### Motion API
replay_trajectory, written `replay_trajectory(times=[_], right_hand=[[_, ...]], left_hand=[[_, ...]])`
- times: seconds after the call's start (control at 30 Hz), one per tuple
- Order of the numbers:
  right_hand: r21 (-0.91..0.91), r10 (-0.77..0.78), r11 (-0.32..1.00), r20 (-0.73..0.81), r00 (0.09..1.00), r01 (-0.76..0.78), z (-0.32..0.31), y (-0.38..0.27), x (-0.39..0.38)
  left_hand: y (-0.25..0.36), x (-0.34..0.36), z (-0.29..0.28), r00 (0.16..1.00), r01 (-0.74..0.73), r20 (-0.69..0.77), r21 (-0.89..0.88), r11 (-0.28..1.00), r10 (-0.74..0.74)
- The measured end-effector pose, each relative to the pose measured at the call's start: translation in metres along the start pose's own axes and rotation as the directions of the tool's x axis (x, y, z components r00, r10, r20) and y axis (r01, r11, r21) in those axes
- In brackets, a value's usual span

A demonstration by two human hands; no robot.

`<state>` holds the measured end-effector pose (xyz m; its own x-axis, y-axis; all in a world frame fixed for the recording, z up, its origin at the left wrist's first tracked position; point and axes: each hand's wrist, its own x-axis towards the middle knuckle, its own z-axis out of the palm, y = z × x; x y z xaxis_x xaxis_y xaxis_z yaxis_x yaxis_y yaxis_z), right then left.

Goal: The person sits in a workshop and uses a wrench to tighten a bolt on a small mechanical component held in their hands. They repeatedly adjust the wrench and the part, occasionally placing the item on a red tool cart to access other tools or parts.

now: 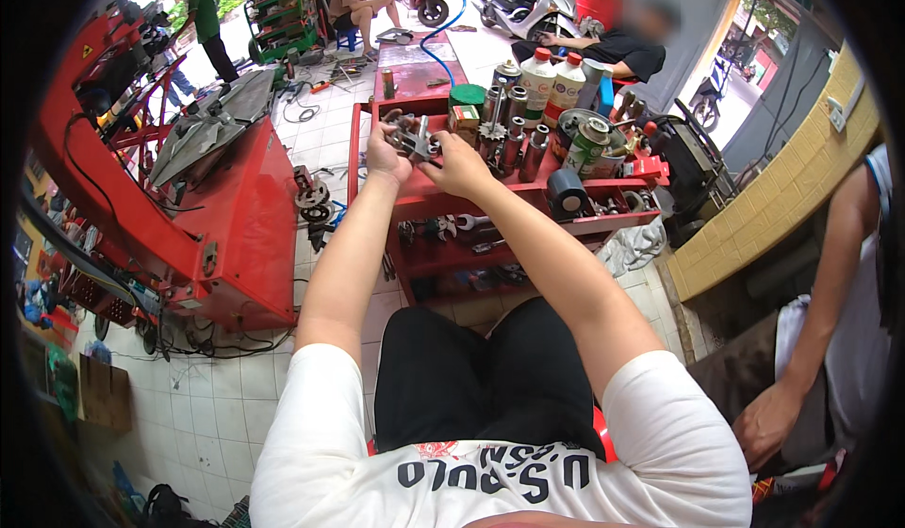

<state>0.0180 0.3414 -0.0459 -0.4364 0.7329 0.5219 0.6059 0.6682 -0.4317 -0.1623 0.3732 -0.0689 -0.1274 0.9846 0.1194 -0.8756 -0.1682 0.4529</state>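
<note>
We see both arms stretched out from the near edge toward a red tool cart (415,203), where the left hand (385,156) and the right hand (459,165) meet over its top shelf. Between them sits a small metal part (412,140), grey and irregular, held just above the shelf's near left corner. The left hand's fingers curl around the part's left side, and the right hand's fingers close on its right side, so both hands grip it together; the exact fingertip placement is too small for us to make out. Just right of the part stand upright metal cylinders (514,141) and a toothed sprocket (491,132), and farther right a green spray can (586,146) lies tilted among cans and black rolls. Two white bottles with red caps (551,80) stand at the far edge of the shelf. On the lower shelf lie wrenches (471,222). To the left a large red machine (236,217) stands on the white tiled floor (217,387). At the right edge another person's hand (765,422) hangs low, well apart from ours.
</note>
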Motion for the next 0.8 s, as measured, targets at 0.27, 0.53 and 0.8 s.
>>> replay_trajectory(times=[0.27,0.53,0.8], right_hand=[[0.342,0.092,0.928,0.169,0.981,-0.146,0.009,0.009,0.006],[0.262,0.028,0.963,0.141,0.990,-0.064,0.030,0.029,0.002],[0.191,0.135,0.972,0.008,0.991,-0.134,0.028,0.027,0.006]], left_hand=[[-0.009,0.006,-0.019,0.997,-0.012,0.074,0.255,0.967,-0.007],[-0.019,-0.005,-0.007,0.985,-0.084,0.170,0.462,0.883,0.005],[0.003,0.020,-0.015,0.840,-0.332,0.264,0.941,0.065,0.473]])
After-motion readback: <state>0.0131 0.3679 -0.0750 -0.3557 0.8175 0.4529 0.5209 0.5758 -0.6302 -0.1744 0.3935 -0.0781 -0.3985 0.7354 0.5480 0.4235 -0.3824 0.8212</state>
